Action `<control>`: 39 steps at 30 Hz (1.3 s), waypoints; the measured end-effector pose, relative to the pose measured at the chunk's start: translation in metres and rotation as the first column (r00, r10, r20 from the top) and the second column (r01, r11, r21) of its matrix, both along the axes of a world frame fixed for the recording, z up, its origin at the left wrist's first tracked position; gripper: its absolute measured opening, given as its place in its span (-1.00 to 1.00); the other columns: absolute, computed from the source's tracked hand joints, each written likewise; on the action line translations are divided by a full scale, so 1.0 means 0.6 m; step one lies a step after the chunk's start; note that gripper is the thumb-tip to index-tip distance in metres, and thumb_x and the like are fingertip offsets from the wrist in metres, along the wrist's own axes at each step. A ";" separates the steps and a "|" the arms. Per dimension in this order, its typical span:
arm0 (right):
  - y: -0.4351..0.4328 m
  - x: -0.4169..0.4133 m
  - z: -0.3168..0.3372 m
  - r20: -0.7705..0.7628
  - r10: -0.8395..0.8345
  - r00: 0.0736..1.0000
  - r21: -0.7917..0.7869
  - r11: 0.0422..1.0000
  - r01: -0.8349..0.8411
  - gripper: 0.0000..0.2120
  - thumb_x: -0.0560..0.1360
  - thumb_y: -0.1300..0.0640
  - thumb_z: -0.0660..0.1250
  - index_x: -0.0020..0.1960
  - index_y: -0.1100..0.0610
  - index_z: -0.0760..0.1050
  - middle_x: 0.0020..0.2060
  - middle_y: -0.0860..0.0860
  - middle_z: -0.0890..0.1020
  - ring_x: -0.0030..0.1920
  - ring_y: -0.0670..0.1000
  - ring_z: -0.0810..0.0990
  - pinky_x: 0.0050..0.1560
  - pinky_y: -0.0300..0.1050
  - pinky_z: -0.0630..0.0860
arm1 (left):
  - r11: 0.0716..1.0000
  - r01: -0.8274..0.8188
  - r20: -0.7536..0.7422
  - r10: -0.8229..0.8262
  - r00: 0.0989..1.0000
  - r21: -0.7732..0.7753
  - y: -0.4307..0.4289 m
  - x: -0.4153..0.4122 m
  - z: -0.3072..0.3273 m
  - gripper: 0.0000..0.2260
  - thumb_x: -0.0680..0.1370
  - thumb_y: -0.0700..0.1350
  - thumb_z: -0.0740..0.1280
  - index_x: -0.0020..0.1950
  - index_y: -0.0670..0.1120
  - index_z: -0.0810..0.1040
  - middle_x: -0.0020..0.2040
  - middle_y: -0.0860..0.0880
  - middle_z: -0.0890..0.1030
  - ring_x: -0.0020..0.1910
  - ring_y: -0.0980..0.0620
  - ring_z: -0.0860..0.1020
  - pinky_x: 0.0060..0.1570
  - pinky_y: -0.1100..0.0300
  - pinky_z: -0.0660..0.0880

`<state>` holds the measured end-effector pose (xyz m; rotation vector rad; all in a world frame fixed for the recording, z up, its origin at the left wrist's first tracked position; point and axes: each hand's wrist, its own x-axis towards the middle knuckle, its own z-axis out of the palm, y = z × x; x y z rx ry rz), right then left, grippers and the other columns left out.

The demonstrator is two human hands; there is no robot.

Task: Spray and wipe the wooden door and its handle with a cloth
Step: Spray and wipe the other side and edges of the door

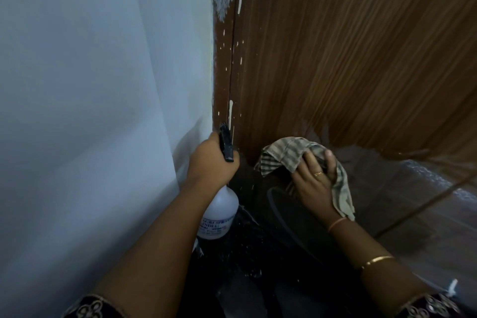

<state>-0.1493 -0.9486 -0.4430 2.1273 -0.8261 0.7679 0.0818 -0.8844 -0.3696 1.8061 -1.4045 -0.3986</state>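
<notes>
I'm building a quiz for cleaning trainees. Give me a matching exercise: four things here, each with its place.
1 white plastic spray bottle
2 striped grey cloth
3 brown wooden door
4 pale painted wall

a gripped by the right hand
b left of the view
c gripped by the left hand
d upper right of the view

Pairs: 1-c, 2-a, 3-d, 4-b
</notes>
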 end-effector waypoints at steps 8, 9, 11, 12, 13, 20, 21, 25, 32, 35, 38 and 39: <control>-0.008 0.015 0.007 0.007 -0.163 0.987 -0.109 0.981 0.163 -0.63 0.58 0.13 0.05 0.13 0.21 0.60 0.07 0.10 0.67 0.28 0.15 0.40 0.47 0.18 -0.12 | 0.999 0.049 0.051 -0.048 0.998 -0.017 0.003 -0.024 0.002 -0.87 0.52 -0.17 0.32 0.02 -0.17 0.45 -0.21 -0.09 0.52 -0.24 -0.06 0.47 -0.25 0.17 0.36; -0.012 0.023 0.006 0.007 -0.167 0.986 -0.099 0.981 0.167 -0.66 0.54 0.16 0.10 0.12 0.20 0.61 0.06 0.09 0.67 0.28 0.15 0.39 0.47 0.18 -0.12 | 0.998 0.059 0.056 -0.058 0.997 -0.018 0.003 -0.029 0.002 -0.85 0.52 -0.17 0.32 0.05 -0.18 0.46 -0.19 -0.10 0.52 -0.23 -0.06 0.47 -0.24 0.17 0.36; -0.022 0.045 0.013 0.014 -0.171 0.985 -0.077 0.982 0.171 -0.69 0.49 0.22 0.16 0.08 0.20 0.64 0.05 0.09 0.67 0.29 0.15 0.40 0.49 0.18 -0.15 | 0.997 0.076 0.066 -0.075 0.995 -0.019 0.004 -0.039 0.003 -0.86 0.52 -0.16 0.32 0.03 -0.16 0.45 -0.19 -0.09 0.52 -0.23 -0.07 0.48 -0.25 0.17 0.35; -0.029 0.060 0.021 0.012 -0.160 0.987 -0.059 0.985 0.161 -0.69 0.52 0.24 0.14 0.06 0.21 0.65 0.05 0.09 0.67 0.29 0.16 0.40 0.49 0.18 -0.17 | 0.997 0.077 0.071 -0.076 0.995 -0.017 0.004 -0.045 0.004 -0.87 0.52 -0.15 0.32 0.03 -0.14 0.45 -0.20 -0.08 0.50 -0.23 -0.08 0.48 -0.25 0.17 0.35; -0.038 0.075 0.027 0.005 -0.149 0.989 -0.043 0.988 0.150 -0.66 0.55 0.24 0.10 0.05 0.22 0.65 0.06 0.10 0.67 0.29 0.16 0.39 0.50 0.18 -0.19 | 0.997 0.075 0.078 -0.073 0.994 -0.018 0.005 -0.050 0.006 -0.87 0.52 -0.14 0.32 0.03 -0.13 0.44 -0.21 -0.06 0.49 -0.23 -0.08 0.48 -0.25 0.17 0.35; -0.048 0.087 0.060 0.055 -0.188 0.981 0.000 0.982 0.189 -0.63 0.57 0.18 0.07 0.08 0.21 0.64 0.08 0.11 0.66 0.30 0.14 0.35 0.50 0.10 -0.25 | 0.990 0.093 0.108 -0.081 0.991 -0.109 -0.005 -0.088 0.004 -0.87 0.50 -0.16 0.32 0.01 -0.16 0.47 -0.23 -0.03 0.46 -0.24 -0.07 0.44 -0.21 0.17 0.33; -0.041 0.069 0.061 0.119 -0.215 0.969 -0.025 0.975 0.219 -0.65 0.53 0.19 0.10 0.04 0.20 0.66 0.05 0.11 0.67 0.29 0.15 0.36 0.50 0.11 -0.24 | 0.989 0.094 0.100 -0.083 0.991 -0.112 -0.008 -0.090 0.002 -0.88 0.49 -0.17 0.33 -0.01 -0.17 0.47 -0.25 -0.04 0.47 -0.26 -0.08 0.45 -0.23 0.17 0.32; 0.007 -0.018 0.065 0.370 -0.390 0.843 -0.020 0.904 0.427 -0.74 0.40 0.17 0.20 -0.13 0.11 0.67 -0.11 0.18 0.68 0.20 0.25 0.35 0.45 0.18 -0.22 | 0.983 0.118 0.069 -0.109 0.992 -0.141 -0.013 -0.093 -0.002 -0.90 0.49 -0.19 0.34 -0.07 -0.21 0.49 -0.26 -0.10 0.54 -0.28 -0.08 0.48 -0.25 0.15 0.37; 0.028 -0.025 0.052 0.247 -0.553 0.796 0.150 0.833 0.532 -0.77 0.31 0.13 0.20 -0.20 0.14 0.62 -0.30 0.19 0.63 0.19 0.35 0.34 0.33 0.37 -0.15 | 0.979 0.167 0.098 -0.155 0.983 -0.121 -0.020 -0.106 -0.006 -0.90 0.49 -0.18 0.34 -0.07 -0.19 0.47 -0.26 -0.11 0.55 -0.28 -0.06 0.49 -0.33 0.17 0.34; 0.008 0.004 0.064 0.098 -0.401 0.911 0.063 0.916 0.396 -0.72 0.35 0.13 0.19 -0.10 0.08 0.66 -0.18 0.10 0.67 0.21 0.28 0.47 0.43 0.27 -0.23 | 0.978 0.174 0.089 -0.164 0.982 -0.119 -0.023 -0.123 -0.001 -0.88 0.49 -0.17 0.34 -0.08 -0.16 0.42 -0.29 -0.08 0.49 -0.29 -0.08 0.46 -0.28 0.15 0.32; -0.005 0.024 0.078 0.090 -0.345 0.934 0.051 0.938 0.342 -0.67 0.42 0.15 0.20 0.10 0.08 0.64 0.12 0.05 0.64 0.33 0.14 0.34 0.46 0.21 -0.24 | 0.978 0.153 0.096 -0.140 0.985 -0.143 -0.028 -0.143 0.004 -0.86 0.49 -0.15 0.34 -0.02 -0.17 0.45 -0.27 -0.05 0.46 -0.27 -0.06 0.41 -0.24 0.15 0.31; -0.005 0.021 0.080 0.093 -0.338 0.936 0.052 0.941 0.335 -0.65 0.44 0.15 0.19 0.15 0.09 0.62 0.16 0.05 0.62 0.35 0.13 0.31 0.46 0.19 -0.23 | 0.978 0.145 0.092 -0.133 0.987 -0.147 -0.028 -0.150 0.005 -0.85 0.49 -0.14 0.34 0.00 -0.17 0.46 -0.25 -0.04 0.47 -0.26 -0.05 0.41 -0.22 0.15 0.32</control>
